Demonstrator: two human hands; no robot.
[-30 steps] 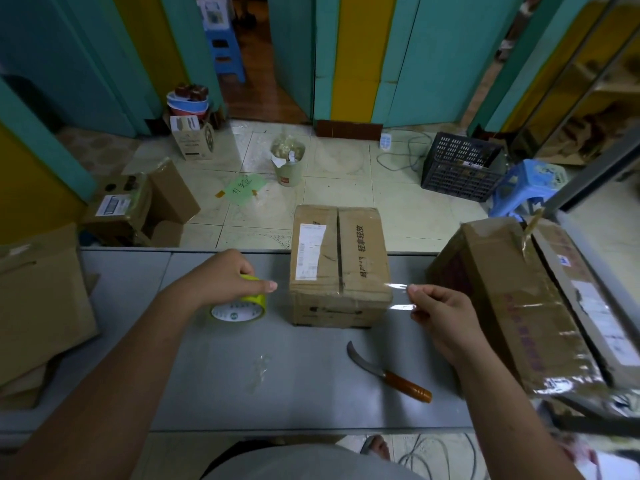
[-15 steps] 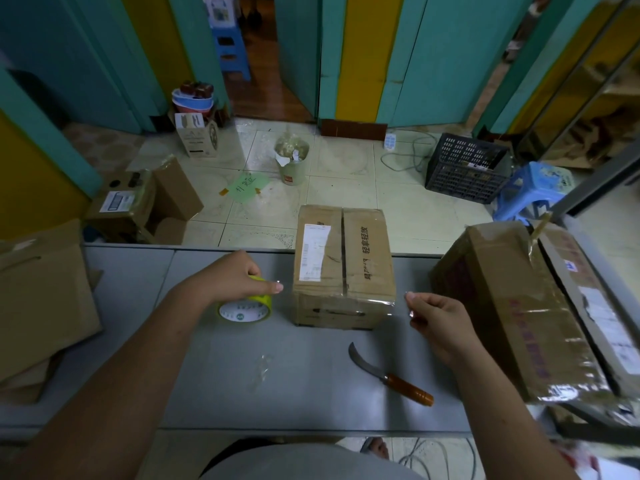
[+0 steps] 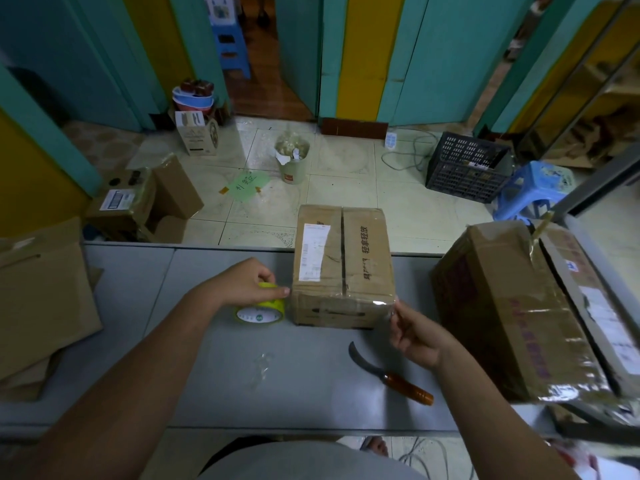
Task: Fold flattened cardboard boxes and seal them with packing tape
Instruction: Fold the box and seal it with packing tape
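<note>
Grey tabletop (image 3: 311, 393) fronting a tiled floor and teal-and-yellow partitions. Between the two hands stands a small cardboard box (image 3: 343, 265), flaps closed. Its long axis runs straight away from the person, and the centre seam of the top follows that axis. A white shipping label lies on the flap nearer the left hand, and printed characters lie on the flap nearer the right. The left hand (image 3: 242, 284) grips a yellow-green tape roll (image 3: 259, 311) from above with its fingers curled over the rim. The forefinger reaches out to touch the box's near left corner. The roll rests on the table just beside that corner, its round labelled face turned toward the person. A strip of clear tape (image 3: 379, 303) runs crosswise to the box's axis, along the upper edge of the near end face. It spans from the left-hand grip to the right-hand grip. The right hand (image 3: 415, 337) pinches the free end of the strip between thumb and fingertips at the box's near right corner. Just below the right hand's wrist lies a curved-blade knife (image 3: 391, 375) with a wooden handle, its blade pointing toward the box. Outward of the right hand sits a large taped box (image 3: 519, 306), and outward of the left forearm lies flattened cardboard (image 3: 38, 299).
</note>
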